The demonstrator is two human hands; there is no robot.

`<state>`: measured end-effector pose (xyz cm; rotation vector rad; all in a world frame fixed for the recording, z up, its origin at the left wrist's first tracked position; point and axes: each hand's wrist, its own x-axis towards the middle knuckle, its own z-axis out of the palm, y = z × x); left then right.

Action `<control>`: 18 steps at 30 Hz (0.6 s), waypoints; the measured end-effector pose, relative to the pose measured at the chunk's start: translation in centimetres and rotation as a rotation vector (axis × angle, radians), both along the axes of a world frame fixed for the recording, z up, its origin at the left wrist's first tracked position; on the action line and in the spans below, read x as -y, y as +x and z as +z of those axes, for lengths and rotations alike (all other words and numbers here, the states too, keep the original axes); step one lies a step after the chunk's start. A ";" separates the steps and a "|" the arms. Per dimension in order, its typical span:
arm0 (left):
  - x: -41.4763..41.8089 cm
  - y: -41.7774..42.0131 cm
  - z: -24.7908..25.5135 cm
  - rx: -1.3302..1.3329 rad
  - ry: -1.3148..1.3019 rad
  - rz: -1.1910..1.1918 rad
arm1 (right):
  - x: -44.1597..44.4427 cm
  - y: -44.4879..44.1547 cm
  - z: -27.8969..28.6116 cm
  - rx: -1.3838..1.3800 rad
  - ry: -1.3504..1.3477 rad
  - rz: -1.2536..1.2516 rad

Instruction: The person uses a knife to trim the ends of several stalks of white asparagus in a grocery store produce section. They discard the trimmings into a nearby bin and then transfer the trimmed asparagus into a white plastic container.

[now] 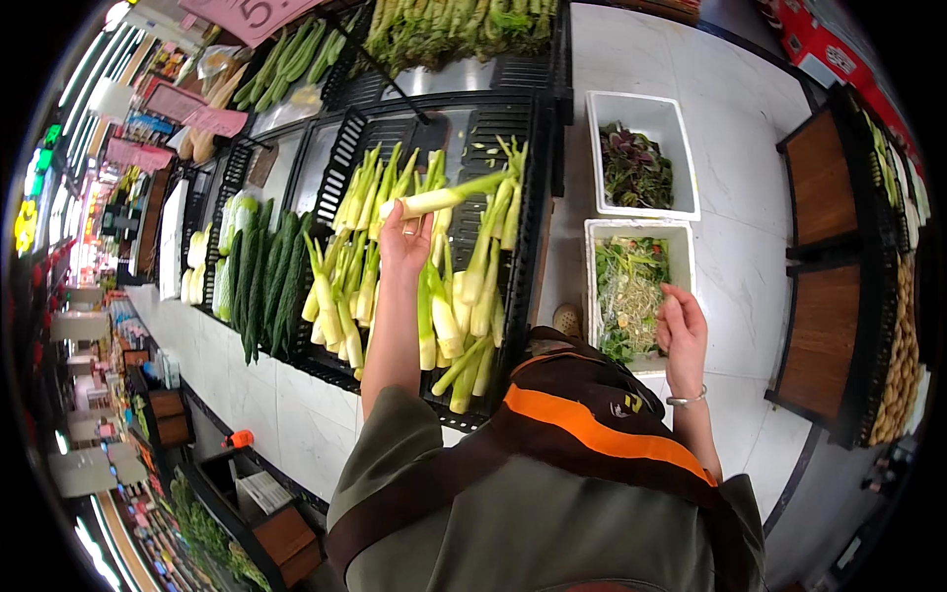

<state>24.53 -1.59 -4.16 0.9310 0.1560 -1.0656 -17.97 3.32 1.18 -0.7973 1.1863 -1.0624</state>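
My left hand (406, 240) grips a water bamboo stem (429, 201) near its pale, thick end. Its green tip points right, above a black slatted display tray (473, 237). More peeled water bamboo stems (355, 296) lie in rows and loose piles in that tray, below and around the hand. My right hand (682, 322) hangs at the right edge of a white foam box (682, 255), its fingers loosely curled and nothing visible in them. Leafy scraps and trimmings (629, 296) fill this box. A bracelet circles the right wrist.
Dark green cucumbers (263, 277) lie left of the tray. A second foam box (684, 170) on the floor holds purple-green leaves (636, 166). Stem vegetables (459, 29) and pink price signs (214, 118) stand farther back. Wooden-sided stands (817, 325) are at right. My shoe (567, 320) is beside the nearer box.
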 end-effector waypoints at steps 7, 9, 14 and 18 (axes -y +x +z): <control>0.0 12.8 -9.5 -0.402 0.077 0.447 | -0.3 -1.3 -2.2 -0.045 0.078 -0.013; 0.4 14.6 -10.7 -0.389 0.054 0.460 | 0.0 -1.3 -2.6 -0.076 0.090 -0.003; 0.5 19.0 -11.9 -0.315 0.078 0.395 | 0.3 -0.8 -3.0 -0.080 0.126 0.019; 1.0 16.0 -9.0 -0.312 0.138 0.411 | -0.1 -0.9 -3.3 -0.108 0.159 0.009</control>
